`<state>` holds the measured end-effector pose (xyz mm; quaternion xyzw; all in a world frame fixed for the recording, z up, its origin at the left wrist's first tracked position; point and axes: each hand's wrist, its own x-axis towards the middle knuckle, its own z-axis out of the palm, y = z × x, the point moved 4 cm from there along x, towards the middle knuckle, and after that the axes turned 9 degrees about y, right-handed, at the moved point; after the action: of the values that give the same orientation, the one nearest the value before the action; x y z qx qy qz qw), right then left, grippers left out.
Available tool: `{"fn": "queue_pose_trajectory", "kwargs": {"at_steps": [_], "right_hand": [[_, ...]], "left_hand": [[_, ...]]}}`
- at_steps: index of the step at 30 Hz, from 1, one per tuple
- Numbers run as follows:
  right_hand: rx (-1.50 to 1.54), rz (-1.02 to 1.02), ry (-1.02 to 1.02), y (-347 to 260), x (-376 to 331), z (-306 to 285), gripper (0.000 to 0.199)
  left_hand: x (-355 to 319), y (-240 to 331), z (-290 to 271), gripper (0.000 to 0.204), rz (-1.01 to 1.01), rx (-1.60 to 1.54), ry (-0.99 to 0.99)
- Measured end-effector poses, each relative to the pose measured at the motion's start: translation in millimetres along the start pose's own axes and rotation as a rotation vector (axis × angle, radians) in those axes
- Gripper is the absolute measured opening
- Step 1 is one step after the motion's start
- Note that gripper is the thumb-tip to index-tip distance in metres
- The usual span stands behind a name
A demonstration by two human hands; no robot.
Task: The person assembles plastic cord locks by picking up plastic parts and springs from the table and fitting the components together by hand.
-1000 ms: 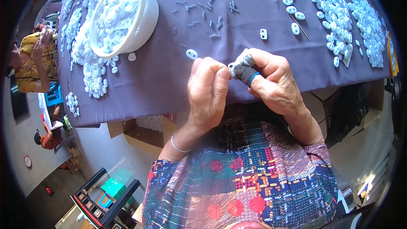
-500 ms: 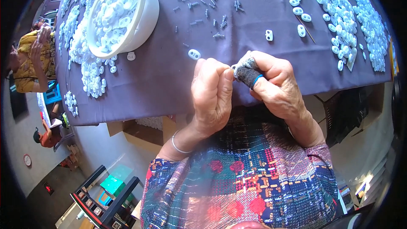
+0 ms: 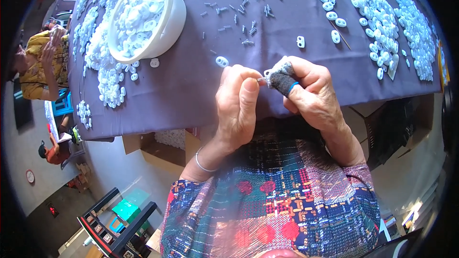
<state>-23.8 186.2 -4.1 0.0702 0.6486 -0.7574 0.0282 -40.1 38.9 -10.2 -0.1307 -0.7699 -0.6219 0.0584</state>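
My left hand (image 3: 236, 100) is closed, thumb and forefinger pinching a thin metallic piece that looks like a small spring (image 3: 261, 79). Its tip points at a white two-hole cord lock (image 3: 269, 73), which my right hand (image 3: 311, 88) grips between its fingertips. A grey knitted finger cover (image 3: 283, 80) with a blue edge wraps a digit of the right hand and hides most of the cord lock. Just beyond my left fingers lies a loose white cord lock (image 3: 222, 61). Another cord lock (image 3: 300, 41) rests past my right hand.
At the far left a white tub (image 3: 179, 24) full of white pieces stands among heaped pieces. Loose springs (image 3: 247, 42) scatter across the purple cloth (image 3: 191, 100). Cord locks (image 3: 377, 24) pile at the right, near a thin brown stick (image 3: 341, 39). A cardboard box (image 3: 162, 150) sits below the table edge.
My left thumb and fingers have shifted slightly, and the thin metallic piece now shows between them and the cord lock. The whole view has moved a little.
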Motion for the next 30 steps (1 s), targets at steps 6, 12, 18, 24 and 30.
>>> {"fn": "queue_pose_trajectory", "kwargs": {"at_steps": [6,12,18,24,30], "right_hand": [[0.08,0.034,0.082,6,0,-21,0.018],[0.119,-0.06,0.069,9,-1,-24,0.02],[0.077,-0.041,0.072,11,-2,-23,0.022],[0.069,-0.068,0.045,7,-4,-16,0.022],[0.057,-0.092,0.041,8,-4,-17,0.02]], "left_hand": [[13,8,-40,0.01,0.042,0.385,0.327],[36,0,-62,0.016,0.178,0.79,0.204],[39,-1,-36,0.019,0.218,0.79,0.065],[30,-2,-22,0.021,0.302,0.518,0.032],[24,5,-30,0.018,-0.226,-0.013,0.05]]}}
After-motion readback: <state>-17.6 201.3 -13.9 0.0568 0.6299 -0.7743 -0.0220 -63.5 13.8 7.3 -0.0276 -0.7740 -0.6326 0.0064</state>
